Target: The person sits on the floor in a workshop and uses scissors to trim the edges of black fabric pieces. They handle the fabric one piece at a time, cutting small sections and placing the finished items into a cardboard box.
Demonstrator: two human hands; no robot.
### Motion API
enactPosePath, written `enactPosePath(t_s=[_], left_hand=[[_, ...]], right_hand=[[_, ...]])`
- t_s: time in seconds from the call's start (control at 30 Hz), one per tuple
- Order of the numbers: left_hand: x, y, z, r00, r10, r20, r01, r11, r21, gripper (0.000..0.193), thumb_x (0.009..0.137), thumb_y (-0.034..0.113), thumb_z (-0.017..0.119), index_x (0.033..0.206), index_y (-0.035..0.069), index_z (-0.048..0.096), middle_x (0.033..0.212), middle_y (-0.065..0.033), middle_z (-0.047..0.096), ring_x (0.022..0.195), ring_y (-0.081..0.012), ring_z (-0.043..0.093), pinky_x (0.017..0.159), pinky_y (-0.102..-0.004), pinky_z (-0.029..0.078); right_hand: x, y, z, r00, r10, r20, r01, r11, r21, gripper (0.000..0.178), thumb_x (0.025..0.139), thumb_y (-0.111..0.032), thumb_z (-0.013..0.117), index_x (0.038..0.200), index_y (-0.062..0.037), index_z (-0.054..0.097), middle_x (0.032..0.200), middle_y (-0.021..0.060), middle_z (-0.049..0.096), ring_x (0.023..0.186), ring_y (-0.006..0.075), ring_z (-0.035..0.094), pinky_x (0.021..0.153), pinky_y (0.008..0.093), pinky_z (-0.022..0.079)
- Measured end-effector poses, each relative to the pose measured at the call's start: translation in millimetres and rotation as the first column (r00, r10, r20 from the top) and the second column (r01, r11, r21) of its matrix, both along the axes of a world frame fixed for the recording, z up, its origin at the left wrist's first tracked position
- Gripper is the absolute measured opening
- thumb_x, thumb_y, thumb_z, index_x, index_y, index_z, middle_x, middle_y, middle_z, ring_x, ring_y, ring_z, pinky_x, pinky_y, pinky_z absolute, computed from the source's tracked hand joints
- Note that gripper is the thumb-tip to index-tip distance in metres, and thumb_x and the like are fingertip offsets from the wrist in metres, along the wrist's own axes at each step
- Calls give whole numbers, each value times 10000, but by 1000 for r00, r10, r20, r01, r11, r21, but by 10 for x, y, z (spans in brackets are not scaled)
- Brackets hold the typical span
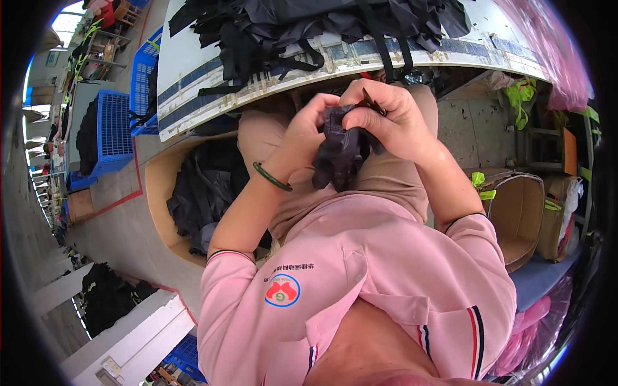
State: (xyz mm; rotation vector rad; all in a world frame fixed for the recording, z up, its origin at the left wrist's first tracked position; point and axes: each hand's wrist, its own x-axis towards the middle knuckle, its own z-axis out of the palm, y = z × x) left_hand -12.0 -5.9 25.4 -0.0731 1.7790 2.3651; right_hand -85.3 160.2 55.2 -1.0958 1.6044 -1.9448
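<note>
A piece of black fabric (338, 149) hangs between my hands, bunched and folded, above my lap. My left hand (306, 134) is closed on its left side, fingers partly hidden behind it. My right hand (400, 121) pinches the upper right part of the cloth between thumb and fingers. Out of that same hand sticks a small dark metal tool, by its shape thread snips (372, 103); its blades are partly covered. A green bangle (271, 176) circles my left forearm.
Ahead is a white table (193, 80) with taped edges, bearing a heap of black fabric pieces and straps (277, 29). At my left stands a cardboard box (158, 206) of black fabric, with blue crates (116, 132) beyond. An open carton (515, 219) is at the right.
</note>
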Motion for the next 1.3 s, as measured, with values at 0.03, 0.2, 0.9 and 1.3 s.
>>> enactPosePath(t_s=[0.03, 0.2, 0.9, 1.3], left_hand=[[-28, -23, 5, 978, 90, -186, -116, 983, -139, 334, 818, 107, 691, 1107, 9, 556, 1063, -53, 597, 959, -94, 557, 870, -248, 450], [187, -78, 81, 920, 72, -385, -125, 985, -116, 259, 864, 72, 655, 1091, -4, 556, 1016, -39, 597, 939, -88, 554, 858, -237, 450], [167, 6, -4, 925, 322, -201, -295, 943, 153, 140, 794, -47, 606, 925, -1, 623, 1101, -69, 586, 987, -137, 563, 896, -296, 437], [200, -16, 38, 923, 211, -321, -242, 968, -59, 166, 718, -69, 596, 875, -18, 611, 930, -77, 635, 885, -145, 601, 857, -273, 452]], right_hand=[[-17, 22, 2, 999, -52, -5, 52, 998, 40, 104, 839, -54, 679, 861, 0, 592, 806, 8, 593, 739, 83, 506, 687, 231, 412], [-40, -18, 4, 991, -119, -60, 129, 970, 208, 99, 865, -82, 646, 897, 0, 599, 764, -15, 577, 716, 52, 479, 656, 225, 419], [73, -52, -150, 731, 21, 682, -94, 993, 70, 142, 879, -160, 658, 898, -22, 634, 773, -27, 589, 658, 18, 516, 562, 171, 407], [-48, -68, -314, 875, 53, 482, -129, 983, 127, 153, 864, -129, 660, 957, -9, 640, 878, 18, 634, 800, 60, 560, 720, 213, 452]])
